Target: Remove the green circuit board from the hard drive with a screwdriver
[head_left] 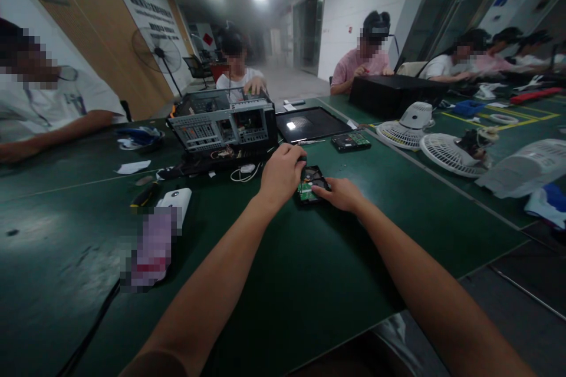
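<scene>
A hard drive lies on the green table in front of me, its green circuit board facing up. My right hand grips its right edge, the thumb lying over the board. At the drive's upper left, my left hand is closed in a pinch. Something small and dark shows at its fingertips, too unclear to name. Farther back, a second hard drive lies with its board up. A thin metal tool rests between that drive and my left hand.
An opened computer case stands ahead, another person's hand on top. Behind the drives lies a black panel. White fan parts are at right. To my left are a screwdriver, a white phone-like device and a cable.
</scene>
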Demonstrator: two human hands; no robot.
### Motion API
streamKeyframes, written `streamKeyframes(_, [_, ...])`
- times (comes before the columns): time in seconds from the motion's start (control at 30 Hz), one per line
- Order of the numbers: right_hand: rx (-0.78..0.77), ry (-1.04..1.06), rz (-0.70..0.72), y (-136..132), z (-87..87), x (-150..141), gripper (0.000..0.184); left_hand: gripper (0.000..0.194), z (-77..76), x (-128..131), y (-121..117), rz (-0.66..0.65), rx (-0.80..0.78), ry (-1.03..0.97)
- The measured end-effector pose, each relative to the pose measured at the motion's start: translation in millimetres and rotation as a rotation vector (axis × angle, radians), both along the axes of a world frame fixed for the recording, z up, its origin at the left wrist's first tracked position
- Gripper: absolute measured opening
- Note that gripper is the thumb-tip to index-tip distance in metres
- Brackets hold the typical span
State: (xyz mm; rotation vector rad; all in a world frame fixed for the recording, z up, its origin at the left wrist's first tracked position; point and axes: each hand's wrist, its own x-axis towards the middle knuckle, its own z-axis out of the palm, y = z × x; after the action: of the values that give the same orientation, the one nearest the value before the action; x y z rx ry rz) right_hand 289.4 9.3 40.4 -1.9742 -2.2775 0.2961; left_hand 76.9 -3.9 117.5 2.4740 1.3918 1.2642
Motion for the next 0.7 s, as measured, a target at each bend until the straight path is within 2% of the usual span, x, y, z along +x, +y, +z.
streamKeyframes(0.27, [0.010,-0.006,-0.001,-0.7,0.6,-0.3,0.080,0.012,-2.1,1.0,1.2,-0.005,-0.004,-0.042])
streamKeyframes(0.47, [0.017,-0.006,0.008,0.2,-1.1,-0.1,0.082,0.019,-5.1,1.4,4.2,0.016,-0.019,-0.114])
streamKeyframes(0.7, [0.012,-0.008,0.002,0.2,-1.4,-0.2,0.082,0.010,0.6,0.8,-1.6,-0.012,0.014,-0.045])
